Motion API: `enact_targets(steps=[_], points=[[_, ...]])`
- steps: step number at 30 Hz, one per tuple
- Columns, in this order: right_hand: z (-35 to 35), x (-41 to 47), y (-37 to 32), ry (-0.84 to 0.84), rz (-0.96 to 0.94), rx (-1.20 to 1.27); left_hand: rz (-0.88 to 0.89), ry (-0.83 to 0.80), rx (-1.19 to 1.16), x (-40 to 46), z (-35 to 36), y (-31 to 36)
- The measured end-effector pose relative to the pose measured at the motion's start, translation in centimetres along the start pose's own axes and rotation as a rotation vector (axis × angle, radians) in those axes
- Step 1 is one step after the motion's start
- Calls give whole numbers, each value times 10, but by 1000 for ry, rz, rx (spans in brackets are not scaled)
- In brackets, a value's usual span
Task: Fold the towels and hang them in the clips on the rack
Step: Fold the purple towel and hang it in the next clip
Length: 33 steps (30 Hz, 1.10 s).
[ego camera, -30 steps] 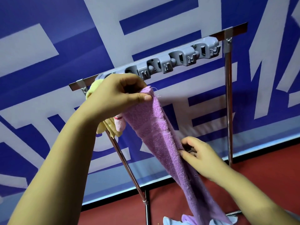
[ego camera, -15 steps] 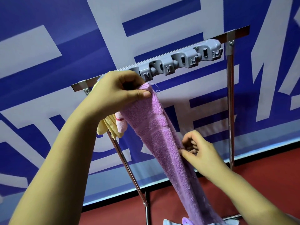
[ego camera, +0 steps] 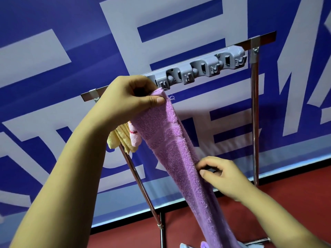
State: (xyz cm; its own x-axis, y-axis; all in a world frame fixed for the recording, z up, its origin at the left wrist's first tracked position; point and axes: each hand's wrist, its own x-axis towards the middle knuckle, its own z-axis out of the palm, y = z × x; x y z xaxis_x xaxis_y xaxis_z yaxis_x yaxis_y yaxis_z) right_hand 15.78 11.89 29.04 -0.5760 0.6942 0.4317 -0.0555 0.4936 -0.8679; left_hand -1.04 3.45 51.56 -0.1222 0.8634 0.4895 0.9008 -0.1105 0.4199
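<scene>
From my head camera, my left hand (ego camera: 132, 97) pinches the top corner of the purple towel (ego camera: 172, 151) between thumb and fingers, just below the grey clip strip (ego camera: 200, 68) on the rack (ego camera: 254, 111). The towel hangs toward five o'clock, where my right hand (ego camera: 223, 176) pinches its edge, steadying the fold. A yellow towel (ego camera: 118, 140) hangs at seven o'clock of my left hand. I judge I'm at the hanging step; next I should push the corner up into a free clip at one o'clock.
</scene>
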Motion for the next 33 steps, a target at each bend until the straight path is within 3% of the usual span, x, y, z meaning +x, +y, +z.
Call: enact_targets(steps=[3, 8, 14, 20, 24, 29, 33], points=[[5, -4, -4, 19, -37, 79, -7, 36, -15, 1, -1, 0], [14, -2, 1, 157, -185, -153, 6, 45, -25, 3, -5, 3], [4, 1, 0, 154, 44, 245, 8, 13, -63, -1, -17, 1], [-4, -1, -2, 142, 86, 252, 22, -49, -49, -2, -21, -1], [-5, -8, -8, 203, -1, 206, 62, -160, -72, 1, -39, -2], [-7, -5, -19, 22, -172, -43, 18, -245, -51, 13, -47, -10], [-3, -7, -14, -219, -83, -134, 2, -264, -8, 12, -36, -14]])
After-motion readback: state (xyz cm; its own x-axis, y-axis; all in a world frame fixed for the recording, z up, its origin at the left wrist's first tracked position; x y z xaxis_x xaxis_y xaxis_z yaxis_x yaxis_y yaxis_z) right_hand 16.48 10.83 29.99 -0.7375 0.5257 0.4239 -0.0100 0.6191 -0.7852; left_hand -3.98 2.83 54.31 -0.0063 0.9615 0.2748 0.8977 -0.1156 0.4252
